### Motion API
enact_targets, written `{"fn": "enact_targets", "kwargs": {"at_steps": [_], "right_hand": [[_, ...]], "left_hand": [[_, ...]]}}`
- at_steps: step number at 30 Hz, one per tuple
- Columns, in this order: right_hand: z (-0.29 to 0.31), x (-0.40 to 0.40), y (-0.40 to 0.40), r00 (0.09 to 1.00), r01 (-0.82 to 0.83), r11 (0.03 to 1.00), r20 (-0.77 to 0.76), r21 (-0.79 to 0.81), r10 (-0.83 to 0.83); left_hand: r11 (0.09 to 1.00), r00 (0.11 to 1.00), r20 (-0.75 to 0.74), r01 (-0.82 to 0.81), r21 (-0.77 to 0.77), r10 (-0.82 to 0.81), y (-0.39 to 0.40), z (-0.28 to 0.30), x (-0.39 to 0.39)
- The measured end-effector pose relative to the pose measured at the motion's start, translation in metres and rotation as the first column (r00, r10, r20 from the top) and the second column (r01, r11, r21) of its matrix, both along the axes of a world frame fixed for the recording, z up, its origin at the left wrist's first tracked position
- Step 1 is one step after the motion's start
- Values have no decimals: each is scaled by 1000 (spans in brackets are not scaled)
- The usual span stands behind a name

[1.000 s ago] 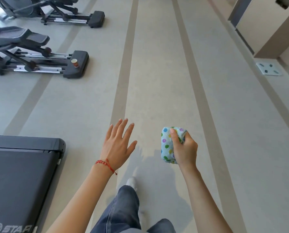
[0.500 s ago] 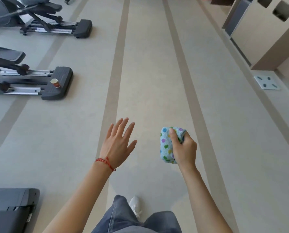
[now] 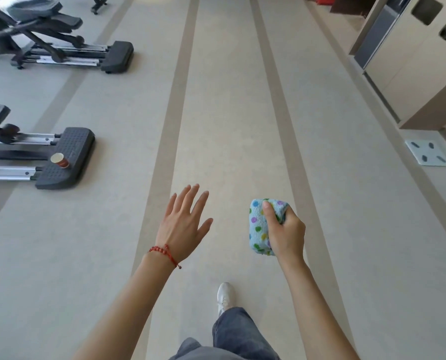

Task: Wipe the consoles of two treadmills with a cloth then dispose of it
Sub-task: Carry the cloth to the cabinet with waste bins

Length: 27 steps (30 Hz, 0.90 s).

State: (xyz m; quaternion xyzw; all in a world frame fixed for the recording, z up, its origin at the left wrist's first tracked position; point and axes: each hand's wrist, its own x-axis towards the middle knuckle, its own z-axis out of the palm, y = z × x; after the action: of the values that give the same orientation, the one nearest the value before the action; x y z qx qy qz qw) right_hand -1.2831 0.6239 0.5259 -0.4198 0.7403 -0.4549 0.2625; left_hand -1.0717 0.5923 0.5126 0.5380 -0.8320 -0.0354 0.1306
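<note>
My right hand grips a folded light-blue cloth with coloured dots, held out in front of me above the floor. My left hand is stretched forward beside it, fingers straight and spread, holding nothing; a red bead bracelet sits on its wrist. No treadmill is in view. At the upper right stands a beige bin unit with dark openings in its face.
Two elliptical trainers stand at the left, the near one with a paper cup on its rear foot, the far one behind it. A white floor scale lies at the right. Grey floor with darker stripes runs ahead.
I have walked forward: the treadmill at lower left has dropped out of view, and the ellipticals and bin unit have come closer. Both hands keep their pose.
</note>
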Motion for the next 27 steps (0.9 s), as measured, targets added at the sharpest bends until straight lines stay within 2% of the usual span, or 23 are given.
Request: {"fn": "enact_targets", "kwargs": {"at_steps": [13,20,27], "right_hand": [[5,-23,-293,994,-107,994,-8,30,107],[6,-16,-484,997,-76,997,-22,12,77],[19,-20,-649,999,1,1000,37,-4,-1]], "left_hand": [[999,1000,6,-18,-50,19,-285,10,-34],[997,1000,29,-5,-72,7,-479,11,-26],[998,1000,17,18,-52,-17,-656,19,-21]]}}
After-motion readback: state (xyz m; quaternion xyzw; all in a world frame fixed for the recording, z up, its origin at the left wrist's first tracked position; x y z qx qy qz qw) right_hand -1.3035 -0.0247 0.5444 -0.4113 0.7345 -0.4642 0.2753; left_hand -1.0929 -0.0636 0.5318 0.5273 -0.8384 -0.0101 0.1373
